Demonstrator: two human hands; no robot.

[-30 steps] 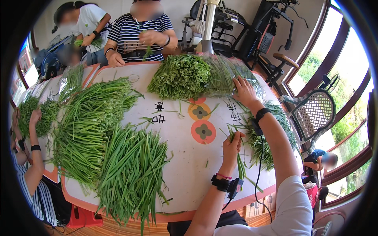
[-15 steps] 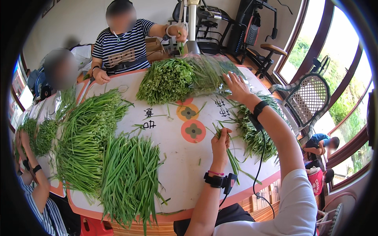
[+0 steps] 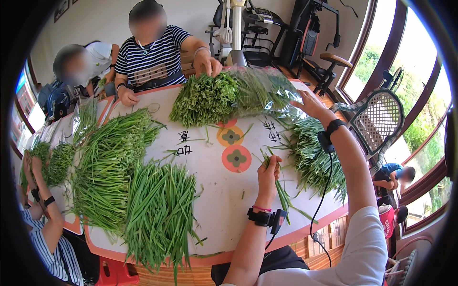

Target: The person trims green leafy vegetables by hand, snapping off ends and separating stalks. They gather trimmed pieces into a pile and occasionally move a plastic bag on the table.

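Closed round several flowering chive stalks, my left hand is above the near middle of the table. The stalks hang down past the wrist. My right hand, fingers stretched out, is at the right end of a clear plastic bag with green stalks in it. That bag lies against a thick bundle of chives with its bud ends toward me. Beside my right forearm is another chive pile. Large heaps of long chives cover the left side of the table.
The white table has an orange edge and scattered loose stalks. Across it, a person in a striped shirt has one hand on the chive bundle. Other people work at the left. A cable hangs from my right wrist. A lattice-backed chair stands at right.
My right hand has moved right along the plastic bag to its end. The person across has lowered a raised hand onto the chive bundle. My left hand stays put with its stalks.
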